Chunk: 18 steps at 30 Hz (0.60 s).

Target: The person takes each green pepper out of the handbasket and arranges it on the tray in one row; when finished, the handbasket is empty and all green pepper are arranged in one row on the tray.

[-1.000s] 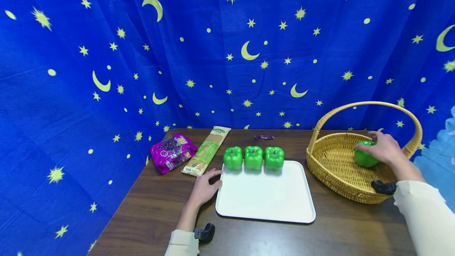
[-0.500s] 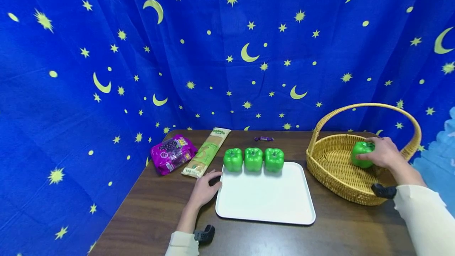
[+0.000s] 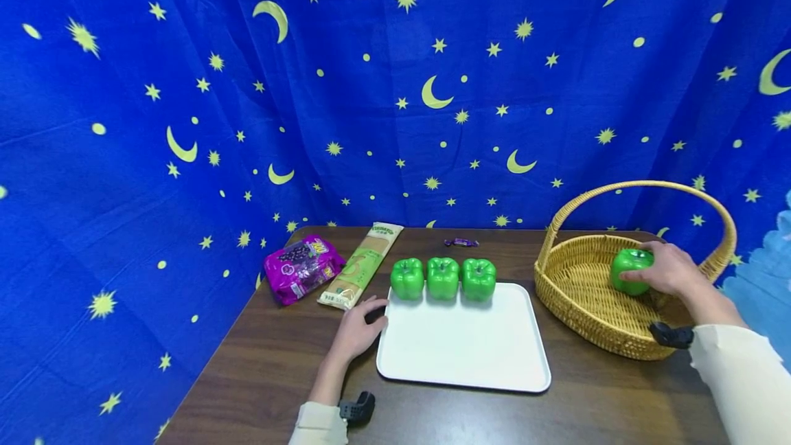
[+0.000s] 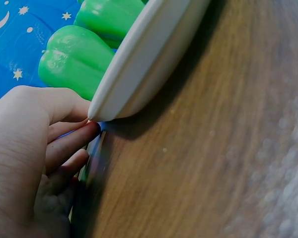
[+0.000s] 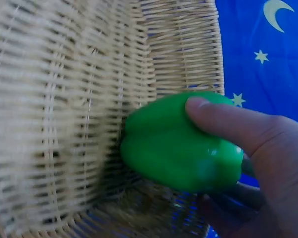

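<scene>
In the basket's right half, my right hand (image 3: 670,268) grips a glossy green bell pepper (image 3: 629,268). The right wrist view has the thumb laid along one side of this bell pepper (image 5: 169,144), fingers curled round the far side and partly hidden. My left hand (image 3: 360,328) is at the left edge of a white rectangular tray (image 3: 460,349); up close, the fingertips (image 4: 92,130) pinch the tray's rim (image 4: 134,64). Three more green bell peppers, a left one (image 3: 407,279), a middle one (image 3: 443,279) and a right one (image 3: 478,279), stand in a row along the tray's back edge.
The wicker basket (image 3: 581,318) has a tall arched handle (image 3: 639,184) and stands right of the tray. Left of the tray lie a purple bag (image 3: 303,268) and a long noodle packet (image 3: 361,266). A small purple wrapped candy (image 3: 461,242) lies behind the peppers.
The bell pepper in the basket has shifted slightly left and turned, and the right thumb has come round its front. The left hand and tray have stayed put.
</scene>
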{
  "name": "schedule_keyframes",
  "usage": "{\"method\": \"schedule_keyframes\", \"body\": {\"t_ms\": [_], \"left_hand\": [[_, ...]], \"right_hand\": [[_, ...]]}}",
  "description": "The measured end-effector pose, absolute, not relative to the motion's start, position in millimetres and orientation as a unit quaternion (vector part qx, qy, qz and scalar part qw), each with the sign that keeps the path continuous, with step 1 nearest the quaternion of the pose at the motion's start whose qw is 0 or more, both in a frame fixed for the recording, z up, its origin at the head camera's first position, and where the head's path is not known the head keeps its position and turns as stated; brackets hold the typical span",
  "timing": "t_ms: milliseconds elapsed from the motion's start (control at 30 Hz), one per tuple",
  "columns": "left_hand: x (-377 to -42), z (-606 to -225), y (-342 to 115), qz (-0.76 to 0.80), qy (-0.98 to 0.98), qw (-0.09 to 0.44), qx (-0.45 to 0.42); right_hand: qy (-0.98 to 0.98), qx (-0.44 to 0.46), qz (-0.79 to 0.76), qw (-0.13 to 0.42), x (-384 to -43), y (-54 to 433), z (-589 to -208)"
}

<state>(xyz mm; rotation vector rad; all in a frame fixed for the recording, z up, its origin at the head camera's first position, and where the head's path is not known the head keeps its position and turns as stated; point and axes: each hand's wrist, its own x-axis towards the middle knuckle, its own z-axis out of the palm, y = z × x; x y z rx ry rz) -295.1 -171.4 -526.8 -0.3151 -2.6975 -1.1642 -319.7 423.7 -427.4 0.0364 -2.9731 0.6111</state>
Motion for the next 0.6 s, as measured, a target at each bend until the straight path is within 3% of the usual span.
{"method": "schedule_keyframes", "body": {"t_ms": [600], "left_hand": [[-297.3, -526.2, -170.8, -0.392, -0.911, 0.083, -0.092]], "right_hand": [[-0.976, 0.086, 0.187, 0.077, -308.2, 402.2, -391.8]]}}
